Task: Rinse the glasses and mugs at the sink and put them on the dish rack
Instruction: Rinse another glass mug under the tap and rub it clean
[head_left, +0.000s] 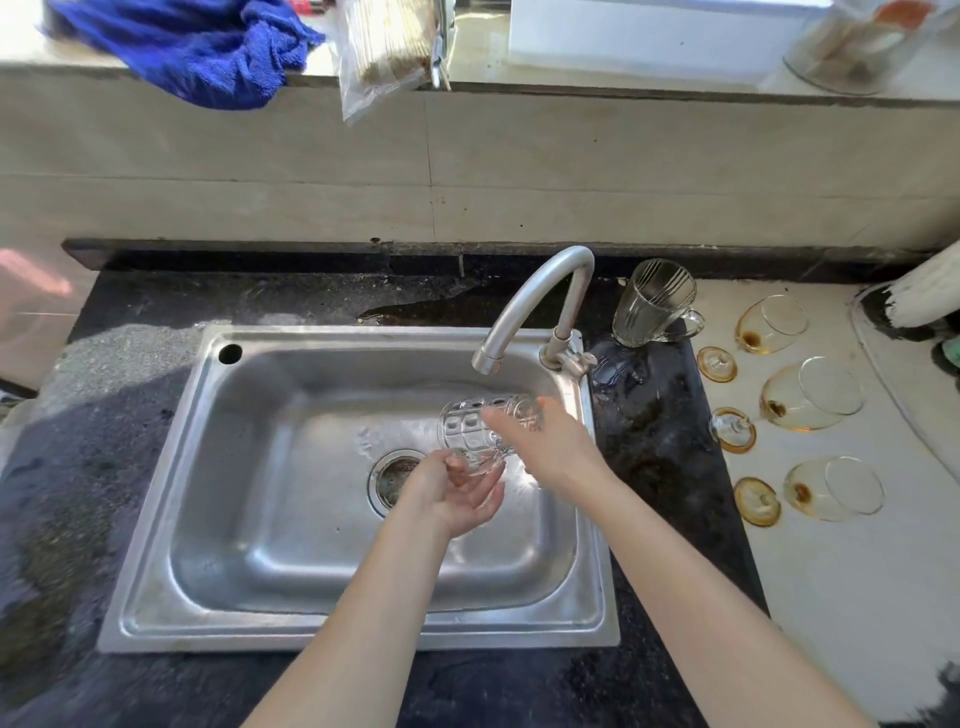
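The mug (467, 426) I held was clear with a dimpled grid, the sink (260, 493) silver-grey, the counter (649, 415) black and speckled, the cloth (197, 47) deep blue, the glasses (810, 397) amber-stained, and their surface (831, 597) cream.

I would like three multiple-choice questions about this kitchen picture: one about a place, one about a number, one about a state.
1. Where is the patterned glass? A) over the sink, in both hands B) inside a cupboard C) on the floor
2. How many stained glasses are right of the sink? A) one B) three C) five
3. How are they placed? A) upright B) stacked C) on their sides
Answers: 1 A, the left hand and right hand hold it above the sink; 2 B, three show there; 3 C, their mouths face sideways.
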